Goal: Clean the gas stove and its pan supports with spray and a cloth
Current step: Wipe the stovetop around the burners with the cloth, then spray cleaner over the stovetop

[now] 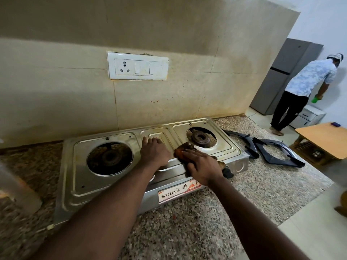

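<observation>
My arms reach out over the speckled granite counter (187, 231) to the steel gas stove (80, 184), which sits on it against the wall with a SURYA label (176, 194) on its front. My right hand (201, 166) lies flat, fingers spread and straight, pressing a brown-orange cloth (183, 148) onto the stove top just in front of the right burner (201, 138); the cloth shows beyond my fingertips and beside my wrist. My left hand (155, 152) rests palm down, fingers straight and holding nothing, on the centre panel between the left burner (110, 158) and the right one. Both burners are bare. On the counter right of the stove lie the two black pan supports, one (238, 135) just beside the stove and the other (279, 163) touching it. On the tiled wall behind is a white switch plate (138, 66). Far right stand a wooden table (326, 139), a grey fridge (277, 77) and a person (304, 87) bent forward
</observation>
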